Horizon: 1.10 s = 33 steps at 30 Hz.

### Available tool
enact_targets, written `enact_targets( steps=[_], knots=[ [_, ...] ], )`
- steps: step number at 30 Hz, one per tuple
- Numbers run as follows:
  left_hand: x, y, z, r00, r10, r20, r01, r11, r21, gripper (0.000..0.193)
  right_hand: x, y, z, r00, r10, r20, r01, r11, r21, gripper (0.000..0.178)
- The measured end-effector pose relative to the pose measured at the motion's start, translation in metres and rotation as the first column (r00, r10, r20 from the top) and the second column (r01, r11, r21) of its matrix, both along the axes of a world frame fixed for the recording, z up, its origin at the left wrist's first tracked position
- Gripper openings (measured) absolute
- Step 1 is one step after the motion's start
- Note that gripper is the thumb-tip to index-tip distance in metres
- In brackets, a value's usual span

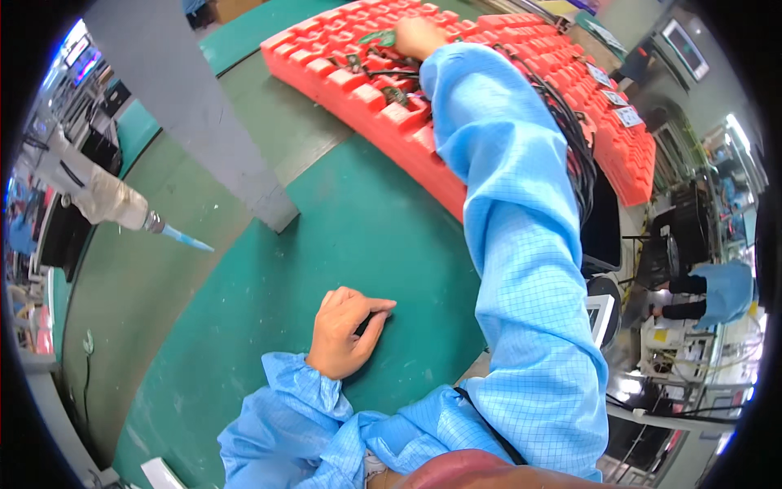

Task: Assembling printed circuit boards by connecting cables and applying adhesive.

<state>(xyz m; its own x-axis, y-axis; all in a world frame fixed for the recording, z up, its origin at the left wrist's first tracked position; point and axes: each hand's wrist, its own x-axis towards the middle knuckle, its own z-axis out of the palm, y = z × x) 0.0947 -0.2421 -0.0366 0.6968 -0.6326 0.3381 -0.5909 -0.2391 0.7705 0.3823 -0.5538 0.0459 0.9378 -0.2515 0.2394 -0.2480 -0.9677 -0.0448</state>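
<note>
My right hand (419, 37) reaches far out over a red foam tray (366, 122) with rows of notches. Its fingers are closed at the edge of a small green circuit board (377, 38), and the fingertips are partly hidden. Black cables and other small boards lie in the notches around it. Closer to me, my left hand (346, 332) hovers over or rests on the green tabletop (391, 220). Its fingers are curled and the thumb and forefinger nearly meet, with nothing visible between them.
A grey metal post (204, 122) stands on the table's left side. Beyond it hangs an electric screwdriver (122, 205) with a blue tip. Black cables (574, 155) drape over the tray's right part, which also carries white labels (628, 116). Another person's blue garment (725, 293) shows far right.
</note>
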Motion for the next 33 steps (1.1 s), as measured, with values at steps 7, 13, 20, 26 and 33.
enact_targets(
  steps=[7, 13, 20, 26, 33],
  knots=[
    [-0.004, -0.012, 0.001, 0.999, -0.034, -0.001, 0.034, 0.998, -0.052, 0.018, -0.001, -0.059, 0.008, 0.945, 0.205, 0.255, -0.292, 0.880, 0.375, 0.031],
    [-0.002, -0.001, 0.002, 1.000, 0.012, -0.006, -0.013, 1.000, -0.009, 0.017, -0.005, -0.043, 0.014, 0.943, -0.066, 0.325, -0.199, 0.674, 0.712, 0.021],
    [-0.002, -0.013, 0.002, 0.997, -0.075, -0.016, 0.073, 0.995, -0.062, 0.019, 0.029, -0.210, 0.002, 0.765, -0.190, 0.616, -0.477, 0.476, 0.739, 0.032],
    [-0.001, 0.002, 0.000, 1.000, -0.015, -0.015, 0.015, 1.000, -0.002, 0.019, 0.018, -0.140, -0.017, 0.912, -0.156, 0.380, -0.170, 0.699, 0.694, 0.033],
    [-0.002, -0.001, 0.000, 1.000, -0.022, 0.012, 0.022, 1.000, -0.019, 0.020, -0.001, -0.098, 0.000, 0.941, 0.056, 0.335, -0.142, 0.961, 0.237, 0.040]
  ],
)
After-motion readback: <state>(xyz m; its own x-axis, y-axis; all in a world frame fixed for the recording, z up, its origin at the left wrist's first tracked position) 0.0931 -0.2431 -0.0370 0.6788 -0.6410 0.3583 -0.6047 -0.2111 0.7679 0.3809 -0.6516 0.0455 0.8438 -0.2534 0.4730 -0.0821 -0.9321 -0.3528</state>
